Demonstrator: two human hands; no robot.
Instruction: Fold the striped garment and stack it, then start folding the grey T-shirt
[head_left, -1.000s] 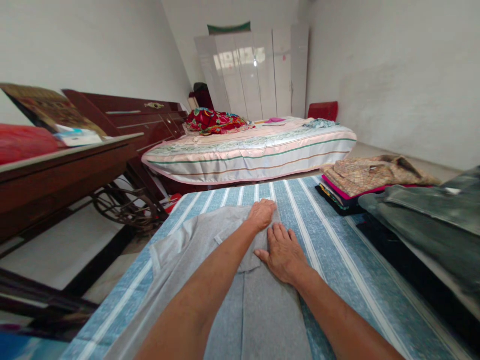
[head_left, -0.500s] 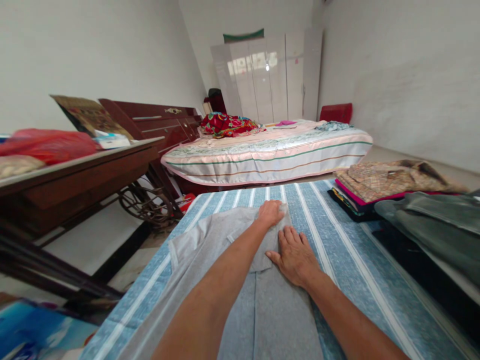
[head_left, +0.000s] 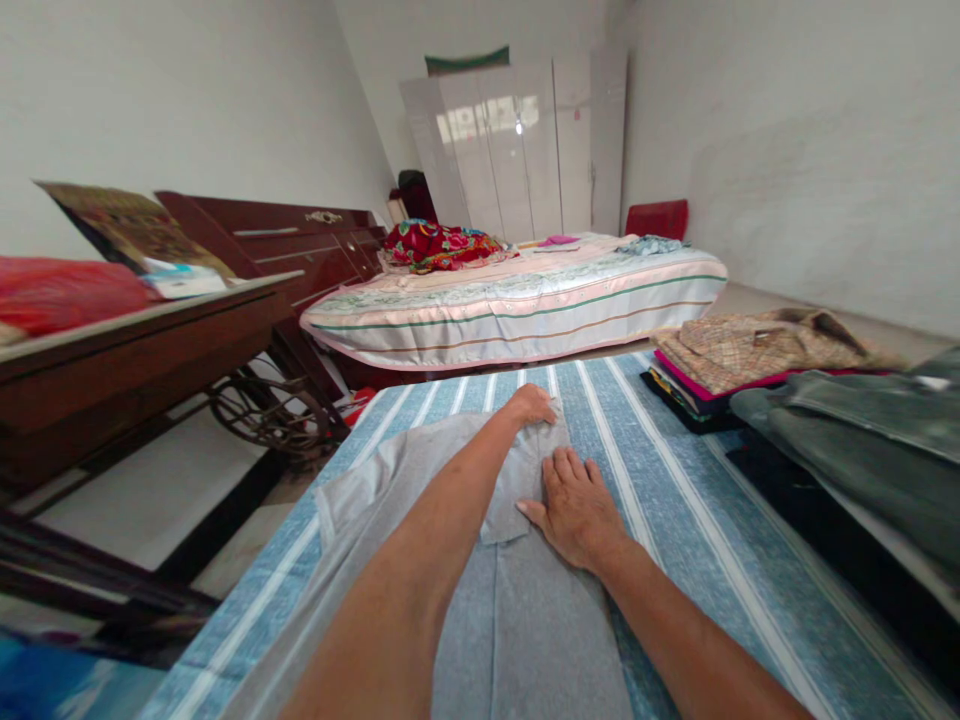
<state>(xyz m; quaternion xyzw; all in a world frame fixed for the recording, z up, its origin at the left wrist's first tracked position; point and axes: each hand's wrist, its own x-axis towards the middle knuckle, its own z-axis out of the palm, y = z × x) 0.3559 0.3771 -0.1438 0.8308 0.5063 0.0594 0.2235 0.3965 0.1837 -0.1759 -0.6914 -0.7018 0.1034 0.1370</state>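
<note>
A grey short-sleeved shirt (head_left: 555,620) lies on a blue bed sheet with white stripes (head_left: 675,560), partly folded over. My left hand (head_left: 532,403) reaches to its far end with curled fingers, pinching the edge of the cloth there. Flat on the right side of the shirt rests my right hand (head_left: 576,508), its fingers stretched out and thumb apart. One sleeve spreads out to the left, and my left forearm covers part of the shirt's middle.
Folded clothes (head_left: 750,360) are stacked at the right, beside dark green trousers (head_left: 847,430). Beyond stands a second bed (head_left: 517,320) with a red floral quilt (head_left: 442,245). To the left is a sewing machine table (head_left: 142,340) with a red plastic bag (head_left: 67,293).
The whole view has swung slightly to the right. My left hand has turned a little at the shirt's far edge, while my right hand still lies flat on the cloth.
</note>
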